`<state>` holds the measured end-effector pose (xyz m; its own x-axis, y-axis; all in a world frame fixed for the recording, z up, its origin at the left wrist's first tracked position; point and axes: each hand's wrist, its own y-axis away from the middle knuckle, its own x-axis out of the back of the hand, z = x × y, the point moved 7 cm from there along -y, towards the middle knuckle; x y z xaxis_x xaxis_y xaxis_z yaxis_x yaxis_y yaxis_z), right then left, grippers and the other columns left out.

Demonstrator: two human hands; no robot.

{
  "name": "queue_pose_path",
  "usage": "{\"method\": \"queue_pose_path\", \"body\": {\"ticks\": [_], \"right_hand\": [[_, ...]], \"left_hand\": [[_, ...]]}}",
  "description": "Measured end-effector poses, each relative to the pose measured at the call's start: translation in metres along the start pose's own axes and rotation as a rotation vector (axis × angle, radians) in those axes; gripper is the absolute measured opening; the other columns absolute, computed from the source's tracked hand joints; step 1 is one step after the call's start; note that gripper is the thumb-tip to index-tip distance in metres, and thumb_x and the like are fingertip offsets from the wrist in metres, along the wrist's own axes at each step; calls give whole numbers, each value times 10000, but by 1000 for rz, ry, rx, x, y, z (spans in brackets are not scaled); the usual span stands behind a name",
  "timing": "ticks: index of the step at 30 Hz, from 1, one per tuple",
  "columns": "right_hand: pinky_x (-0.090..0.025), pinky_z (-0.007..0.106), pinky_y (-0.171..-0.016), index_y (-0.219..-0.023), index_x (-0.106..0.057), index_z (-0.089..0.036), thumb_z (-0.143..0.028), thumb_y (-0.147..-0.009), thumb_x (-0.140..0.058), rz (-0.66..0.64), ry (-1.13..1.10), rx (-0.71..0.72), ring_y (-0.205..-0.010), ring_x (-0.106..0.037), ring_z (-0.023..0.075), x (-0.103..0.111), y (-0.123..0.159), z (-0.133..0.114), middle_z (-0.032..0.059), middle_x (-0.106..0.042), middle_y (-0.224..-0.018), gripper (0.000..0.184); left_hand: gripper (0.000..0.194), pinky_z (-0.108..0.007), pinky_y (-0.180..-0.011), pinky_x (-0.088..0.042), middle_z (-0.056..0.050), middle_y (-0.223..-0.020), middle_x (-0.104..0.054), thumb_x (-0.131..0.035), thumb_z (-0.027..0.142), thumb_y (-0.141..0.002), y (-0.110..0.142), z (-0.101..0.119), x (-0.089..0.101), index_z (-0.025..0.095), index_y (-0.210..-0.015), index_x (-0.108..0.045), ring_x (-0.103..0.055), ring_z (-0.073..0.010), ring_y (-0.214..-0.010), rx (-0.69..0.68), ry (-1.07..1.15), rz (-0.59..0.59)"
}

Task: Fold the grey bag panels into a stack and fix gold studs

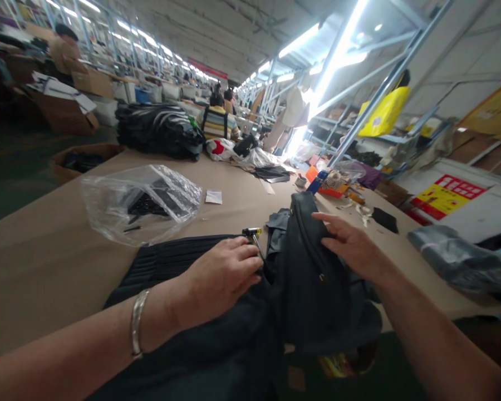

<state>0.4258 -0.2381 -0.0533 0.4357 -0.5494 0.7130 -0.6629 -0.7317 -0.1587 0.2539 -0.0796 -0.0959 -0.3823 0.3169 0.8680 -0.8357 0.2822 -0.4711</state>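
A dark backpack-like bag [313, 278] with a curved front zipper stands at the table's near edge. My right hand [350, 242] lies against its upper right side, fingers apart. My left hand [225, 273], with a silver bangle at the wrist, is over dark fabric [192, 348] left of the bag. Its fingers are bent and close together; its thumb and whatever it may grip are hidden. Just beyond those fingers is a small hammer-like tool [251, 231] with a black and yellow head. Dark pleated pieces [167, 256] lie left of this hand.
A clear plastic bag [142, 203] of small black parts is on the brown table [37, 239]. Behind it sits a dark fabric pile [158, 129]. An orange bin [332, 191] and a plastic-wrapped bundle [455, 256] are at right. Seated people work farther back.
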Motion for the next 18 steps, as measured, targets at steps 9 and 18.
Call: {"method": "queue_pose_path", "body": {"ticks": [9, 18], "right_hand": [[-500, 221, -574, -1306, -430, -342, -287, -782, -648, -329, -735, -8, -719, -622, 157, -63, 24, -76, 9, -646, -975, 571], [-485, 345, -888, -1167, -620, -340, -448, -931, -518, -334, -47, 420, -1059, -576, 213, -34, 20, -93, 26, -596, -1168, 279]], "left_hand": [[229, -456, -981, -402, -77, -1059, -593, -506, 269, -917, -4, 14, 55, 152, -1109, -556, -512, -235, -1043, -55, -103, 284], [207, -288, -690, -444, -42, -833, -562, -389, 249, -957, 26, 6, 43, 150, -852, -537, -509, -159, -741, 79, -104, 138]]}}
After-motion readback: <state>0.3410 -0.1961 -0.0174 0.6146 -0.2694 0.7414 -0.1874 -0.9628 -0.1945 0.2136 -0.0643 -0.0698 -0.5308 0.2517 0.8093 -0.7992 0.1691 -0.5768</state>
